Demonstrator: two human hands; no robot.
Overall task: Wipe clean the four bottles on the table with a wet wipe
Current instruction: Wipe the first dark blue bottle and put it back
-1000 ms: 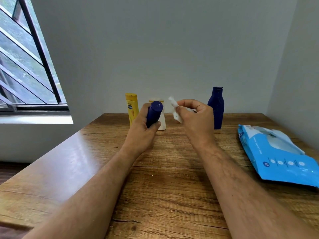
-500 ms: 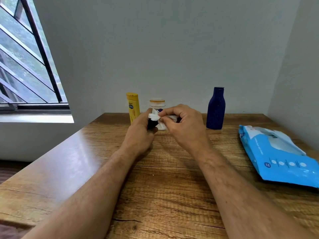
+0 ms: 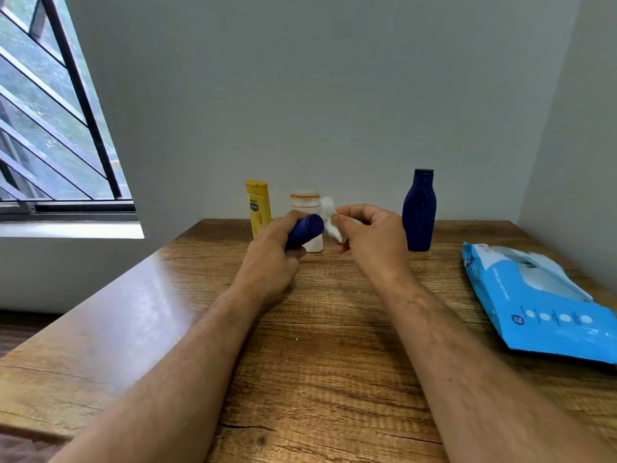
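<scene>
A: What does the person's left hand (image 3: 267,259) hold?

B: A small dark blue plastic bottle (image 3: 304,230), tilted, with its rounded end pointing up and to the right. The fingers of that hand are wrapped tightly around its lower part, which is hidden inside the grip. It is lifted off the brown wooden desk (image 3: 320,345).

A: And the right hand (image 3: 372,240)?

B: Its fingers are pinched narrow on a crumpled white wet wipe (image 3: 330,217). The wipe sits just beside the exposed end of the small bottle; whether the two touch cannot be told.

A: Where are the other bottles?

B: Three stand upright at the far edge of the desk, near the grey wall (image 3: 317,95). A yellow flat-sided plastic bottle (image 3: 257,205) is on the left. Just right of it is a short white bottle with an orange-rimmed cap (image 3: 305,203), partly hidden behind the left hand and the held bottle. A tall dark blue bottle with a narrow neck (image 3: 419,210) stands well apart to the right, beyond the right hand.

A: Anything else on the desk?

B: A light blue soft pack of wet wipes (image 3: 547,305) lies flat near the right edge, its top flap open and showing white inside.

A: And off the desk?

B: A window with dark slanted bars (image 3: 56,128) is at the left, above a white sill.
</scene>
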